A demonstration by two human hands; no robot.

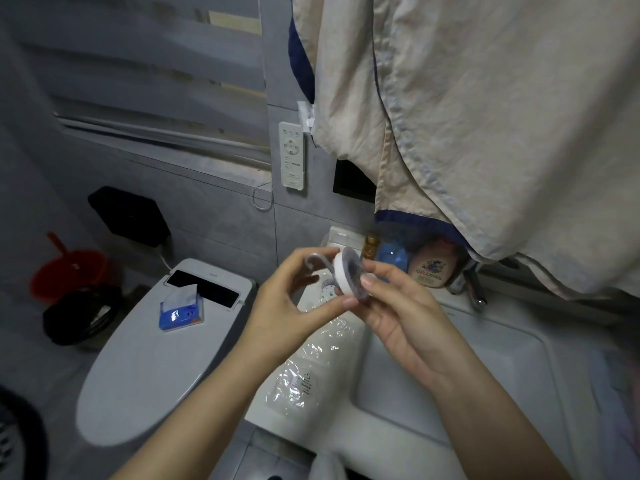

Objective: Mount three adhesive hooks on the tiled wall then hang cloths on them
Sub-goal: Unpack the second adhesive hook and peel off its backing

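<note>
A round adhesive hook [346, 273] with a white backing disc and a clear curved hook sits between both hands at the centre of the view. My left hand [294, 299] pinches the curved hook end from the left. My right hand [398, 313] grips the disc's edge, its thumb on the backing. Beige cloths with dark blue trim [485, 133] hang on the grey tiled wall [301, 216] at the upper right. A small clear piece [306, 114] sticks to the wall at the cloth's left edge.
A white sink [433, 393] lies below my hands, with a clear plastic package [311, 368] on its left rim. Bottles [433, 268] and a tap [472, 285] stand behind it. A closed toilet [156, 358] carries a tissue pack [181, 310]. A remote [292, 157] hangs on the wall; red and black buckets [69, 292] sit at the left.
</note>
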